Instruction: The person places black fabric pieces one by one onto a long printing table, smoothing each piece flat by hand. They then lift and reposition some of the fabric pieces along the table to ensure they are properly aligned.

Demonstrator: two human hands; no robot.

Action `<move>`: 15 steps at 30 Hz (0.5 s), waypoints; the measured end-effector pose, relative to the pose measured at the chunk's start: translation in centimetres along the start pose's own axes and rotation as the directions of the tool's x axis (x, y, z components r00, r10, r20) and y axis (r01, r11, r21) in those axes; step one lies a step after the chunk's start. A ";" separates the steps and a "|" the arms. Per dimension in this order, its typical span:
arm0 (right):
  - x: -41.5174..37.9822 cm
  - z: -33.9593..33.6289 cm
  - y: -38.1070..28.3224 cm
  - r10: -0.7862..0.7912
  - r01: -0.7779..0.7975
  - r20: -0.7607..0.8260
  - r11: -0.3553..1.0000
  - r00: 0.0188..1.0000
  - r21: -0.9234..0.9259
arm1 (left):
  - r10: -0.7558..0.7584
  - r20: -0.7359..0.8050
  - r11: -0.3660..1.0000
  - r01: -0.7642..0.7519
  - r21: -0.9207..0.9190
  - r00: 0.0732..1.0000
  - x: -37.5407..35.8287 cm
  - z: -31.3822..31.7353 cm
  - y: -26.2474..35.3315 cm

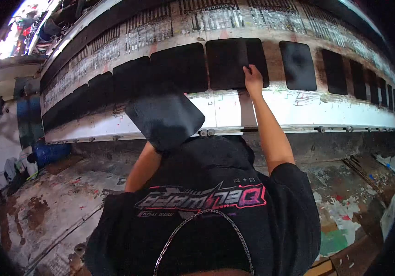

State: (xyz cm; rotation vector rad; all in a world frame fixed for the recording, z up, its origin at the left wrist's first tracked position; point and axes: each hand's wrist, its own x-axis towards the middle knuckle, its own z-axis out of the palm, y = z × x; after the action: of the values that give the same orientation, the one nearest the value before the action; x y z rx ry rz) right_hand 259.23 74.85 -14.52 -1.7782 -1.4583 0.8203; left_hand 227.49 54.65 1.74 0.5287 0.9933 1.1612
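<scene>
Black rectangular panels with rounded corners lie in a row along the long table. My right hand touches the black panel at the middle of the row, its thumb and fingers near each other at the right part of that panel. A loose black panel is tilted over the table's front edge, in front of my body. My left forearm reaches up under this panel, and the hand itself is hidden beneath it. Right of my right hand lies a separate panel with a greyish sheen.
Metal bolts stick out along the table's front rail. Smaller-looking black panels continue to the right. A blue bag stands at the left, and the floor is stained and littered with scraps.
</scene>
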 end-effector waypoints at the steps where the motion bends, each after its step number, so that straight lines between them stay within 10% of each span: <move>1: 0.0 0.1 0.1 0.004 -0.004 0.002 1.000 1.000 -0.003 | 0.001 -0.004 1.000 -0.001 -0.001 1.000 -0.1 0.1 -0.1; 15: 0.2 0.7 0.0 -0.014 0.014 0.070 1.000 0.997 -0.006 | 0.071 0.082 0.997 -0.069 -0.031 0.994 -0.2 0.7 0.1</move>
State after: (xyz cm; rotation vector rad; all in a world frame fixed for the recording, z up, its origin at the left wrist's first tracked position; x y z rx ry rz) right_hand 258.70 75.12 -14.87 -1.7578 -1.5184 0.8793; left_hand 228.05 54.62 2.22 0.5889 0.8918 1.2039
